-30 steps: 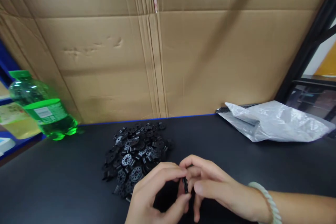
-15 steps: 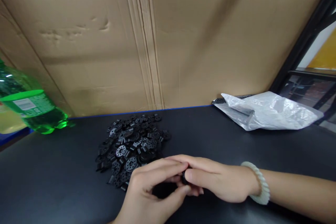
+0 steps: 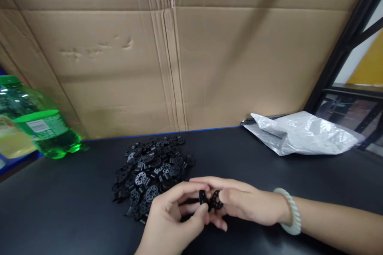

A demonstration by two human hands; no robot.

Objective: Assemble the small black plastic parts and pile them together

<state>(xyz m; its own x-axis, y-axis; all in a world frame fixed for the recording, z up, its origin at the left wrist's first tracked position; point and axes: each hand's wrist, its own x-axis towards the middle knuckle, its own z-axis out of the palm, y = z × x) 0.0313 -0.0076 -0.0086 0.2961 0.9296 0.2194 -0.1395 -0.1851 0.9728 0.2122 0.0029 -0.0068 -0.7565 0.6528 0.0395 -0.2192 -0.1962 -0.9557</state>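
My left hand [image 3: 173, 215] pinches a small black perforated disc [image 3: 203, 197] between thumb and fingertips. Against it, my right hand [image 3: 248, 203], with a pale green twisted bangle on the wrist, grips another black disc with holes [image 3: 216, 200] under its thumb. The two discs stand on edge, close together; whether they are joined I cannot tell. Behind my left hand lies a heap of black plastic discs [image 3: 152, 193] of the same kind, some with short tube-like stubs. My left hand covers the near right part of this heap.
A green plastic bottle [image 3: 44, 125] stands at the left edge, beside a container of yellowish liquid [image 3: 14, 143]. A crumpled white plastic bag [image 3: 308, 133] lies at the back right. Cardboard [image 3: 215, 67] walls off the back of the black table [image 3: 72, 207].
Two black discs now show between my fingers, where only a bit of black was visible. My fingertips have drawn apart a little. The whole view has tilted slightly upward.
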